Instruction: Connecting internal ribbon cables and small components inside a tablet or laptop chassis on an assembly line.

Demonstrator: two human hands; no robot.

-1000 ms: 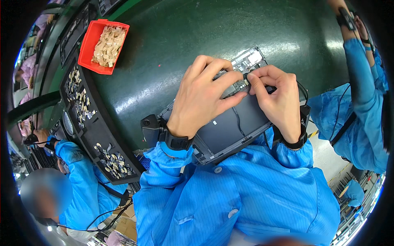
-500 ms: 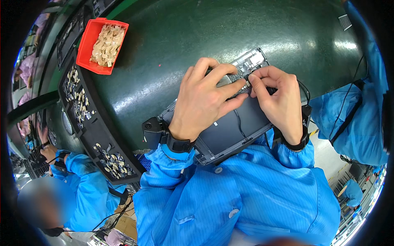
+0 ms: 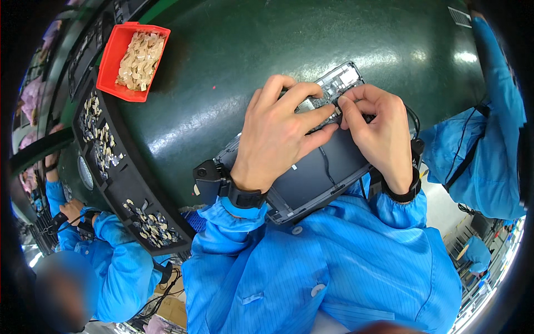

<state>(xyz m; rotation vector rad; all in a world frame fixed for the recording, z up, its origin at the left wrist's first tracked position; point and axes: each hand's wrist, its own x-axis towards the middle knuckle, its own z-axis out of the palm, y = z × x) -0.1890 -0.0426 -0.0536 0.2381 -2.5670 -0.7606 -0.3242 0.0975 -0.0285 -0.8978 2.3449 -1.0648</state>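
Observation:
In front of me lies an opened flat electronic device (image 3: 303, 181) with a dark grey housing, resembling a tablet, set at a slant. Its exposed circuit board (image 3: 339, 82) is at the far end, and a black cable runs across the bare grey panel. My left hand (image 3: 272, 136) spans the device with fingers apart and bent, the fingertips down at the board. Close beside them, my right hand (image 3: 384, 131) is closed in a pinch over the board's near edge. Whatever lies between its thumb and index finger is hidden.
A red bin (image 3: 105, 69) of small pale pieces stands at the far left on the green tabletop (image 3: 211, 50). Nearer, a black compartment tray (image 3: 111, 192) holds many small parts. A co-worker's blue sleeve (image 3: 125, 231) is at left; another person in blue (image 3: 478, 183) is at right.
My hands stay almost in place, pinching and bracing at the same spot on the board. The view has shifted slightly, and the left co-worker's arms have moved.

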